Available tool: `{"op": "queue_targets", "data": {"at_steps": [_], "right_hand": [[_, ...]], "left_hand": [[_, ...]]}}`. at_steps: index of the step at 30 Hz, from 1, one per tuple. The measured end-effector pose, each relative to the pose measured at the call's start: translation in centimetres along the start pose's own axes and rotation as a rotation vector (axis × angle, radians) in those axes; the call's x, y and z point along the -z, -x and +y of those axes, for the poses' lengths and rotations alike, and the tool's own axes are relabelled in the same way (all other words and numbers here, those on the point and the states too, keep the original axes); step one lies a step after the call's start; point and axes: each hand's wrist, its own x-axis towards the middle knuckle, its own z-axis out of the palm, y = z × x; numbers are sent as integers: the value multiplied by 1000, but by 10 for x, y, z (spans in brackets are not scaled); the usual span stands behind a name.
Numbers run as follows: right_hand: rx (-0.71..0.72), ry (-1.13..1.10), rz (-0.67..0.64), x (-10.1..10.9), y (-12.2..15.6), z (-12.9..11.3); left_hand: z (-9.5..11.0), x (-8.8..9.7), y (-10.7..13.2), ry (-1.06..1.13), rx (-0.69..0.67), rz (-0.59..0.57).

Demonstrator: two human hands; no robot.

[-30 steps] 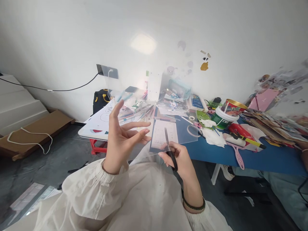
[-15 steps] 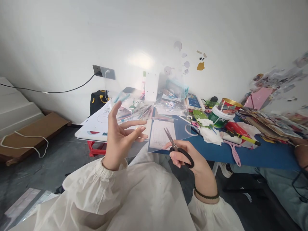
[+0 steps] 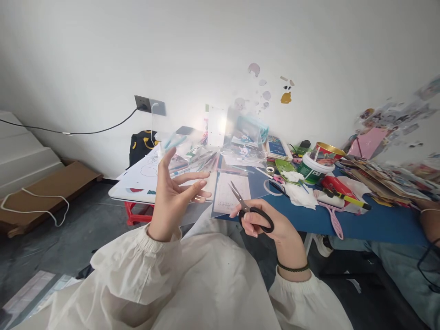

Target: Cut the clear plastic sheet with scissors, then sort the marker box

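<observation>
My left hand point(image 3: 172, 192) is raised in front of me, thumb up and fingers pointing right, holding a large clear plastic sheet point(image 3: 240, 151) by its lower left part. The sheet stands almost upright between me and the table, and the clutter shows through it. My right hand point(image 3: 275, 229) grips black-handled scissors point(image 3: 250, 211) just below the sheet's bottom edge. The blades are parted and point up and to the left, apart from the sheet.
A blue table point(image 3: 360, 222) ahead is crowded with pens, papers, tape rolls, tissues, a green-and-white tub point(image 3: 311, 168), a red tin point(image 3: 328, 153) and a pink brush point(image 3: 333, 221). Another person's arm point(image 3: 429, 220) rests at its right end. Cardboard point(image 3: 44, 188) and cables lie on the floor at left.
The scissors have come out of the sheet's lower edge and dropped to the right, their blades now parted and tilted left. My left hand and the sheet have barely moved.
</observation>
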Motion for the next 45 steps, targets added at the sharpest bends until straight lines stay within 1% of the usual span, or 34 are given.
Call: {"op": "queue_targets", "data": {"at_steps": [2,6,16,20,24,30,41,45], "right_hand": [[2,3,12,0,-1,-1],[32,12,82,-5,-3,-1],[171,5,233,-18,-11,5],[207,22,257,-22,-13,6],[210,48,275,-23,-14,9],[235,105,318,-24,-17,15],[157,166,392,-31,-13,7],[142,141,383,-32,-14,7]], "left_hand": [[0,-1,0,3,-5,-28],[1,-4,3,21,4,-86],[11,-9,10,24,9,-87],[14,-7,11,17,-6,-90],[15,-5,12,1,-15,-99],[19,-7,14,-14,-3,-67],[17,-4,13,-1,10,-77],[17,-4,14,13,11,-79]]}}
